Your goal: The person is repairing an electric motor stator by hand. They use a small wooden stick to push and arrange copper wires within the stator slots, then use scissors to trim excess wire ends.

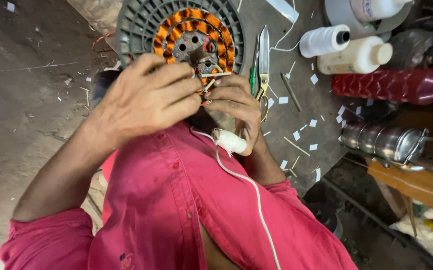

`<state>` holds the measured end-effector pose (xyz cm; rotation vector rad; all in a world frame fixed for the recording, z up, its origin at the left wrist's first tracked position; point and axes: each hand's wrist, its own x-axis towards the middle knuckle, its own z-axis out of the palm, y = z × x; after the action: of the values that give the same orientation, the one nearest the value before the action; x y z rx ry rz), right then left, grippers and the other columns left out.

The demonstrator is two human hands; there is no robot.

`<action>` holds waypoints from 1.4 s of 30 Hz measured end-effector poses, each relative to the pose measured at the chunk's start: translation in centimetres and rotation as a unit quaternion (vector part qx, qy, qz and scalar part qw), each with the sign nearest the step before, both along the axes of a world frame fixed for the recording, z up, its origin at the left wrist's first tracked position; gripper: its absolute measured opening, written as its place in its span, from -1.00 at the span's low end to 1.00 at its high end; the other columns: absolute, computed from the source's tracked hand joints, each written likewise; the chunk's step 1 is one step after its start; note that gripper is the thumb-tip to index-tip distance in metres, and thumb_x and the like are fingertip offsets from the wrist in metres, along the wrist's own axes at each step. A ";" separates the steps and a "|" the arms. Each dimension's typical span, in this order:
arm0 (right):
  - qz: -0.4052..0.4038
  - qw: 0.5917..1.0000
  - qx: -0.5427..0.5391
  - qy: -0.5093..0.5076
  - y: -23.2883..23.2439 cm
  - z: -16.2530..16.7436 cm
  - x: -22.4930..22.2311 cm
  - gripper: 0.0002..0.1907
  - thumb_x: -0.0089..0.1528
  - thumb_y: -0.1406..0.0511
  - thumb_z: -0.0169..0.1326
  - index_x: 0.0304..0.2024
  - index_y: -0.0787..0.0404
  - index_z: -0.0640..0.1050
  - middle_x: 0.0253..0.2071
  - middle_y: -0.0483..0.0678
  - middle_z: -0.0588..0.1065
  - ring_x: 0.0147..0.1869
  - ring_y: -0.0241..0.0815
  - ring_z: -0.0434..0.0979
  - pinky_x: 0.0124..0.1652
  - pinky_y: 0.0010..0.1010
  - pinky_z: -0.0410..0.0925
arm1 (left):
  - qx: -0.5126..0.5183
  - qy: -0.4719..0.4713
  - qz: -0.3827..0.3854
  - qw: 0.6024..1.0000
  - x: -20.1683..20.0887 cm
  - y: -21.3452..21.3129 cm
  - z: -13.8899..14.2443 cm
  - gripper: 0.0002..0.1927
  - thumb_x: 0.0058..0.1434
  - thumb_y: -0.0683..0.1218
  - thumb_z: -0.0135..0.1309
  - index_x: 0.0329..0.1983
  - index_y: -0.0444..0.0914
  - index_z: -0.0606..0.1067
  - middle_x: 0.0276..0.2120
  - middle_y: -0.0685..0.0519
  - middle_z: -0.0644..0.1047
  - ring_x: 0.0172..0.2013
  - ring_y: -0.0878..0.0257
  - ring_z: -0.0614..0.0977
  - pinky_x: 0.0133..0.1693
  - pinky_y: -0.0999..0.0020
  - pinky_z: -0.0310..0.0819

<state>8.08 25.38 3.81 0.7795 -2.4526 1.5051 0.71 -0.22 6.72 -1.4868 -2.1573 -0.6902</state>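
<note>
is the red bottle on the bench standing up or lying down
Lying down: the red bottle rests on its side across the bench, its length running left to right.

Illumination is moderate and even, arriving from above and from the right of the fingers [184, 95]. The glossy red ribbed plastic bottle [391, 86] and the polished steel stacked container [384, 141], well right of the fingers, carry bright glare. The area below them is deep in shadow. Wide-angle distortion stretches the frame edges. The fingers are sharp; the lower corners are soft.
</note>
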 end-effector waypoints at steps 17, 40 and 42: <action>0.028 0.999 -0.009 0.022 2.0 0.0 -2.3 -0.45 -0.06 0.12 0.24 -0.07 0.27 0.66 0.04 0.09 0.56 0.21 0.13 0.43 0.24 -0.07 0.34 | 0.027 -0.256 -0.022 0.966 -3.1 1.0 -2.1 -0.76 0.25 -0.22 0.28 -0.07 -0.05 0.62 -0.12 0.22 0.54 0.00 0.14 0.43 0.25 0.05 0.14; -0.001 0.993 0.071 0.092 0.7 0.3 -3.6 -0.39 -0.04 0.12 0.31 -0.02 0.36 0.63 0.01 0.10 0.57 0.09 0.10 0.48 0.11 -0.10 0.38 | 0.051 -0.210 -0.029 0.976 -5.1 1.3 -2.1 -0.90 0.38 0.03 0.29 -0.22 -0.03 0.64 -0.26 0.23 0.46 -0.06 0.16 0.39 0.22 0.04 0.10; -0.001 0.993 0.071 0.091 0.6 0.3 -3.7 -0.39 -0.04 0.12 0.31 -0.02 0.36 0.63 0.01 0.10 0.57 0.08 0.10 0.48 0.11 -0.10 0.39 | 0.055 -0.216 -0.036 0.974 -5.3 1.4 -2.1 -0.84 0.34 0.09 0.29 -0.21 -0.05 0.63 -0.24 0.20 0.45 -0.06 0.13 0.38 0.20 0.03 0.11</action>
<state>4.36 25.98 4.08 0.8964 -2.4407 1.2092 -4.55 1.14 4.64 -1.4643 -2.3311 -1.2362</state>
